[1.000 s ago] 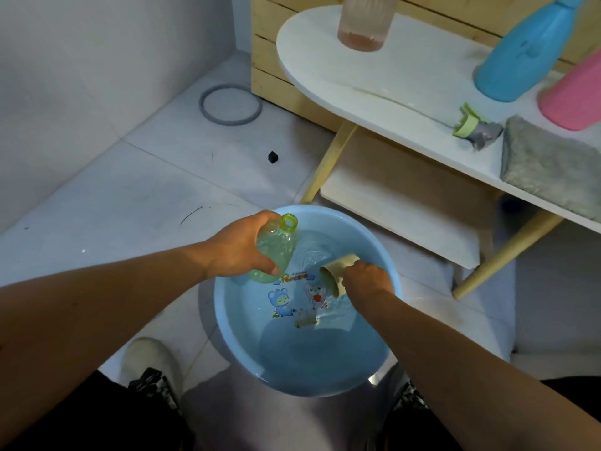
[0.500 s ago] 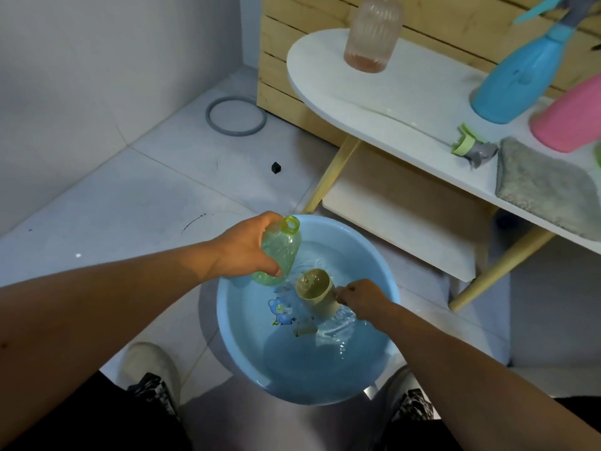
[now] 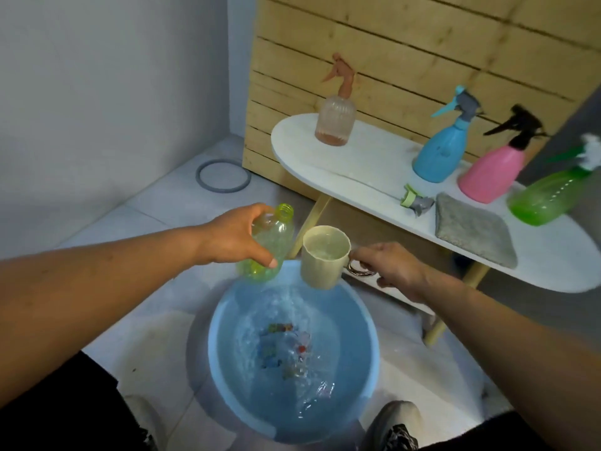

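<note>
Above a round blue plastic basin (image 3: 214, 346) of rippling water, the left hand (image 3: 232, 237) wraps fingers and thumb around a tilted, uncapped clear green plastic bottle (image 3: 268, 244). Just beside it, the right hand (image 3: 388, 270) grips the handle of an upright cream mug (image 3: 323, 257) holding water.

A clear yellow-green bottle (image 3: 266, 245), a cream cup (image 3: 323, 258), and a light-blue basin (image 3: 364, 320) with colourful cartoon prints inside.
</note>
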The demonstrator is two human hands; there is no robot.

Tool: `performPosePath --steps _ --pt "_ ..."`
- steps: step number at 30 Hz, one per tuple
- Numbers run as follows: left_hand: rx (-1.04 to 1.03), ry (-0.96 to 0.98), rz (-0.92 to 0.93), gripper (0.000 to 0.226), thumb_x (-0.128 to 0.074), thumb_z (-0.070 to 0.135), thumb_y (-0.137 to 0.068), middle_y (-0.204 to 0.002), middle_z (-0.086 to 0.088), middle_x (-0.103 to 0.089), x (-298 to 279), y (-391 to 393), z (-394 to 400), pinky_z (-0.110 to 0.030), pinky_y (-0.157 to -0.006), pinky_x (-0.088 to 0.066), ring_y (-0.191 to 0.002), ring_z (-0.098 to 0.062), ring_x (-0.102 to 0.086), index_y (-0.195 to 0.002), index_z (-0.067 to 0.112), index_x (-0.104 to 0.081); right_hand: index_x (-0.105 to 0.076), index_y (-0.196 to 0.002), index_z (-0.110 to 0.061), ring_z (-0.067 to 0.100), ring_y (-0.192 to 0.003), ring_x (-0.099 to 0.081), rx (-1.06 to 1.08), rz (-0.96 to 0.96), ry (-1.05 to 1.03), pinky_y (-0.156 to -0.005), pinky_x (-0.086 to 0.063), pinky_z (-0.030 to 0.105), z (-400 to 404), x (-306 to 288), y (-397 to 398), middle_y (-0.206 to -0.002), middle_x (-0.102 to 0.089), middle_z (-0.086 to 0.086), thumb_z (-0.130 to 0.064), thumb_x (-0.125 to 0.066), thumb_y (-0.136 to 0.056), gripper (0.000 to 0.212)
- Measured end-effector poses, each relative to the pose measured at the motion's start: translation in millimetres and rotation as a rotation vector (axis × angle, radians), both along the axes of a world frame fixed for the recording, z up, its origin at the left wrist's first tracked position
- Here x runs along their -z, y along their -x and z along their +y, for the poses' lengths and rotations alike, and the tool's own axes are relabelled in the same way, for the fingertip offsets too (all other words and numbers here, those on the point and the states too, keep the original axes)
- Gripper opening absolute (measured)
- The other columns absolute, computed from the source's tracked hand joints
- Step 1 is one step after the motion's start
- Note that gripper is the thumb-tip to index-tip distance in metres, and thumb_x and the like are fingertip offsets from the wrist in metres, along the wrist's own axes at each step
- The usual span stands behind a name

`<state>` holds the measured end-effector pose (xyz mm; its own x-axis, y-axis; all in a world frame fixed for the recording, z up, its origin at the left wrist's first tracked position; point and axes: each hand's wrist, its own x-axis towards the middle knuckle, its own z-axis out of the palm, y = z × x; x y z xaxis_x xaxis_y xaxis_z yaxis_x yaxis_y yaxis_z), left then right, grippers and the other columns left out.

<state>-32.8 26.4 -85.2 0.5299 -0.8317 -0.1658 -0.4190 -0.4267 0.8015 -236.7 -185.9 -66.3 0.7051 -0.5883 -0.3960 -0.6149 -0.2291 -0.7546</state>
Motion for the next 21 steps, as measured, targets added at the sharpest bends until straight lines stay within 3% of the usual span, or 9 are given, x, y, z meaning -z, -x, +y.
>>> performPosePath --steps 3,8,11,15,18,21 --pt "0.065 0.004 -0.034 0.08 -0.096 0.02 -0.064 -0.119 0.013 -0.063 -18.7 6.3 -2.8 -0.019 -0.084 -0.053 -0.104 -0.003 -0.063 -0.13 0.031 -0.052 -0.05 -0.065 -0.021 0.013 -0.061 -0.035 0.001 -0.04 0.075 -0.055 -0.032 0.025 -2.3 -40.8 0.4 -0.056 -0.044 -0.008 -0.033 -0.067 -0.087 0.03" --pt "0.112 0.019 -0.058 0.082 -0.096 0.023 -0.064 -0.12 0.012 -0.064 -26.7 20.7 -5.9 -0.029 -0.094 -0.055 -0.108 -0.007 -0.064 -0.133 0.03 -0.054 -0.052 -0.063 -0.022 0.013 -0.053 -0.039 0.042 -0.112 0.235 -0.046 -0.038 0.018 -1.7 -86.7 0.5 -0.056 -0.046 -0.006 -0.038 -0.067 -0.088 0.033" --pt "0.103 0.035 -0.054 0.082 -0.095 0.02 -0.067 -0.119 0.011 -0.064 -21.4 27.1 -6.7 -0.026 -0.091 -0.055 -0.106 -0.006 -0.063 -0.136 0.031 -0.052 -0.055 -0.061 -0.021 0.015 -0.058 -0.042 0.059 -0.161 0.233 -0.053 -0.039 0.023 -5.7 -91.0 0.9 -0.059 -0.048 -0.004 -0.041 -0.069 -0.084 0.033" --pt "0.106 0.054 -0.092 0.08 -0.094 0.023 -0.067 -0.118 0.011 -0.063 -12.7 30.9 -11.7 -0.03 -0.09 -0.057 -0.106 -0.007 -0.063 -0.134 0.03 -0.051 -0.064 -0.076 -0.018 0.016 -0.064 -0.042 0.055 -0.193 0.242 -0.062 -0.037 0.03 -5.7 -83.0 3.1 -0.067 -0.049 0.003 -0.042 -0.071 -0.083 0.025" --pt "0.114 0.048 -0.095 0.078 -0.095 0.028 -0.065 -0.117 0.011 -0.063 -1.7 30.2 -12.7 -0.037 -0.094 -0.057 -0.109 -0.008 -0.063 -0.13 0.03 -0.052 -0.064 -0.073 -0.017 0.009 -0.057 -0.039 0.015 -0.199 0.264 -0.057 -0.035 0.026 -6.5 -76.7 3.8 -0.065 -0.052 0.001 -0.038 -0.072 -0.084 0.025" --pt "0.121 0.02 -0.101 0.075 -0.095 0.03 -0.065 -0.115 0.012 -0.064 3.9 29.0 -13.5 -0.032 -0.091 -0.057 -0.108 -0.007 -0.063 -0.127 0.03 -0.052 -0.06 -0.07 -0.017 0.009 -0.055 -0.036 -0.011 -0.196 0.267 -0.054 -0.032 0.026 -8.1 -72.0 3.2 -0.064 -0.051 0.001 -0.038 -0.073 -0.084 0.028"
